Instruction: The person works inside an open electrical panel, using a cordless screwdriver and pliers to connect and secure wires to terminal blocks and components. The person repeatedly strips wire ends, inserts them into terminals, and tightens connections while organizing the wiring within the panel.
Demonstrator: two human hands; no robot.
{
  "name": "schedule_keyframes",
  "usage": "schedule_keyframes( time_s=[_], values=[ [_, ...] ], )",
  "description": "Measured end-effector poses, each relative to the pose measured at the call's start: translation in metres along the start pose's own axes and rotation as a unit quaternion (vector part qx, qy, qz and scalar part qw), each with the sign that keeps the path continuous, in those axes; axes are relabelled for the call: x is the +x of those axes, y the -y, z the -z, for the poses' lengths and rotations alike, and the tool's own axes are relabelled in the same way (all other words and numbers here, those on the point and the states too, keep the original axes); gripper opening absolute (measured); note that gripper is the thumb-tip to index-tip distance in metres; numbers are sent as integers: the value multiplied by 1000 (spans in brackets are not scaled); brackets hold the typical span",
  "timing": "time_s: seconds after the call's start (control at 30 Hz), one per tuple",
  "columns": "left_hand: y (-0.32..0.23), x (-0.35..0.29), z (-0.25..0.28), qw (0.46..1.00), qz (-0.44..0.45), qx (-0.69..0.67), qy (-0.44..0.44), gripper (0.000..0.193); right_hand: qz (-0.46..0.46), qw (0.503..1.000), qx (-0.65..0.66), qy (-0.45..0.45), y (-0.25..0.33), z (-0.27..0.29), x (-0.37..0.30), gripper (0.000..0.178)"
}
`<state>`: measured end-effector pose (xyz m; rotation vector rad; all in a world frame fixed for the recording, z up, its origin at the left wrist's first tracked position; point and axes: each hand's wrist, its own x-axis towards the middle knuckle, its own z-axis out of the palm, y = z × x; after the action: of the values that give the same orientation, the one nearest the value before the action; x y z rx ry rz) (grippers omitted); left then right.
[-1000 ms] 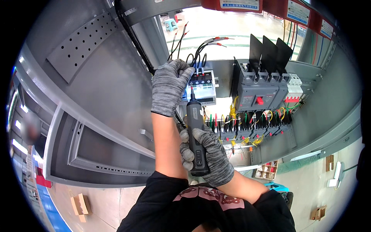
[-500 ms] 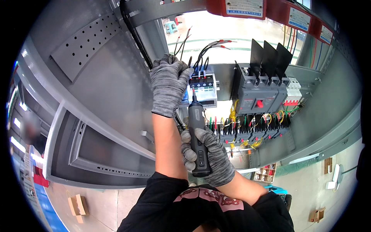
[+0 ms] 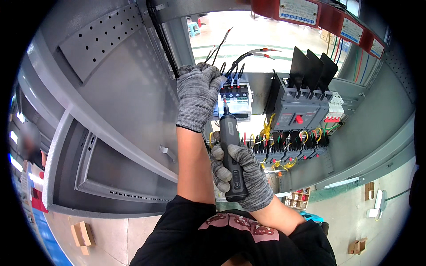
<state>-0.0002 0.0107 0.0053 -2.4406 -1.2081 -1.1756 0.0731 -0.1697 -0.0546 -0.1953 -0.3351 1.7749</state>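
Note:
My right hand [image 3: 248, 170], in a grey knitted glove, is wrapped round a black cordless electric screwdriver [image 3: 231, 155]. Its bit points up at the terminal row of a white and black meter module [image 3: 239, 104], and its light shines on the module. At the module's left edge, my gloved left hand [image 3: 199, 95] is closed, its fingertips partly hidden. Black wires [image 3: 218, 51] with ferrule ends stick up from behind its fingers, and it appears to pinch one of them. More black wires [image 3: 248, 54] with red-sleeved ends loop up from the module's terminals.
Right of the module sits a large grey circuit breaker [image 3: 295, 111] with black upright barriers, then a small white breaker [image 3: 335, 108]. Below runs a terminal row [image 3: 288, 148] with yellow wires. A grey cabinet frame [image 3: 115, 146] surrounds the work; a red busbar cover [image 3: 328, 20] crosses above.
The wire ends above my left hand have swung to the right. The view has shifted slightly; the screwdriver stays at the module's terminals in my right hand.

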Motion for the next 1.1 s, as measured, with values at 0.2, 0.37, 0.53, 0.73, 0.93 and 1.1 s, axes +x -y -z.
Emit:
schedule_keyframes(
  time_s=[0.2,0.37,0.53,0.73,0.93,1.1],
  values=[
    [2,0,-3,1000,12,-11,7,33,-1,999,-48,-6,1,-3,0,27],
    [1,1,-5,1000,1,-19,8,33,4,997,-77,-6,1,0,2,26],
    [-1,1,0,999,17,-20,20,32,-8,997,-74,-10,1,-4,2,24],
    [-1,1,0,1000,2,-20,18,32,34,992,-99,-62,-4,-11,5,23],
    [3,0,-2,1000,-5,-13,10,31,20,989,-129,-62,-4,-11,6,18],
    [4,-2,-2,1000,0,-28,-8,25,5,987,-136,-81,-2,-11,10,16]
  ],
)
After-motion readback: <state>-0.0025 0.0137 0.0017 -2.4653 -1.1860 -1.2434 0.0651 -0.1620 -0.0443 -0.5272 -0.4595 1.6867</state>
